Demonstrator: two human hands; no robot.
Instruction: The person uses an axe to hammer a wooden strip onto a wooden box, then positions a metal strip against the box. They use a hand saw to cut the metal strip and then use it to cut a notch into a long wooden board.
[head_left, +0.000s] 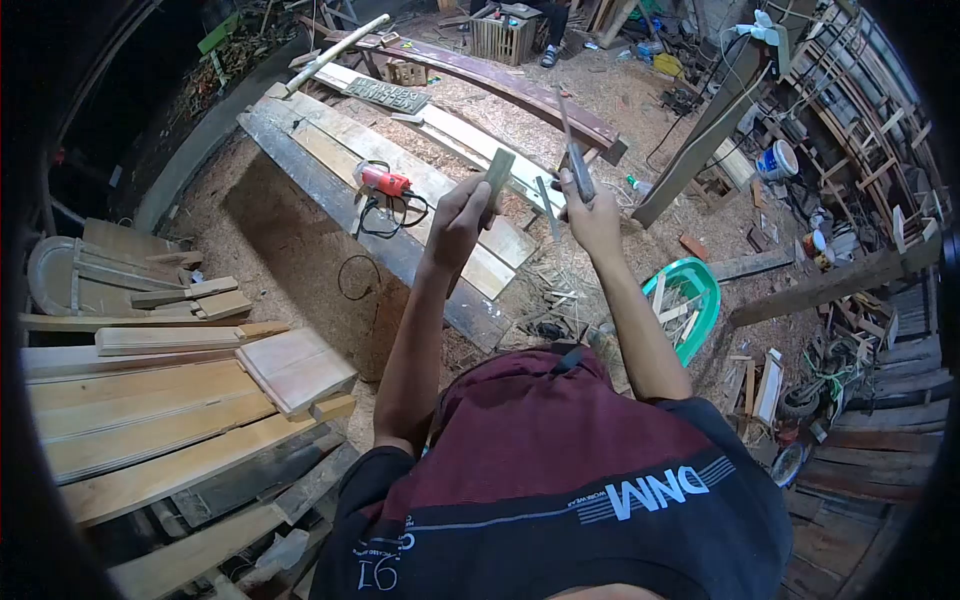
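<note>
My left hand (463, 217) is closed around a short, narrow wooden piece (501, 168) that stands up from its fingers. Opposite it, my right hand (594, 217) grips a tool with a grey handle (578, 172) and a long thin blade pointing away from me. A flat grey strip (548, 208) hangs beside the right fingers; whether they hold it too, I cannot tell. Both hands are raised in front of the long bench boards (400, 160). On those boards, left of my left hand, lies a red power tool (384, 180) with a black cord.
A carved wooden sign (388, 95) rests on the far boards. Stacked planks (150, 400) fill the left side. Right of me sit a green basin (712, 290) of wood scraps and a wooden post (705, 150). A seated person's foot (550, 56) shows at the back. Shavings cover the floor.
</note>
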